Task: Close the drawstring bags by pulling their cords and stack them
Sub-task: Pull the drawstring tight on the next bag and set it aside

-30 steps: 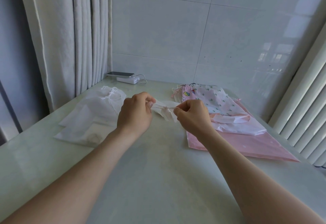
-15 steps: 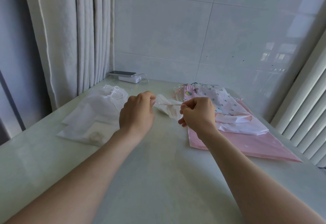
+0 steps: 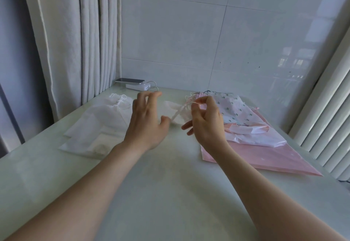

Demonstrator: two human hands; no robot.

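Observation:
A small white drawstring bag [image 3: 175, 111] hangs between my hands above the pale table [image 3: 161, 193]. My right hand [image 3: 205, 122] pinches the bag's cord [image 3: 186, 106] between thumb and forefinger near the bag's mouth. My left hand [image 3: 146, 119] is spread with fingers apart just left of the bag, and holds nothing that I can see. A stack of white drawstring bags [image 3: 98, 125] lies flat to the left. To the right lies a pile of pink and patterned bags [image 3: 250, 127].
A phone on a white power bank [image 3: 135, 84] with a cable sits at the back left corner. Curtains [image 3: 75, 41] hang along the left edge. A tiled wall closes the back, and a ribbed panel [image 3: 329, 111] stands at the right.
My left hand has let go of the cord and spread its fingers. My right hand has risen a little and still pinches the cord.

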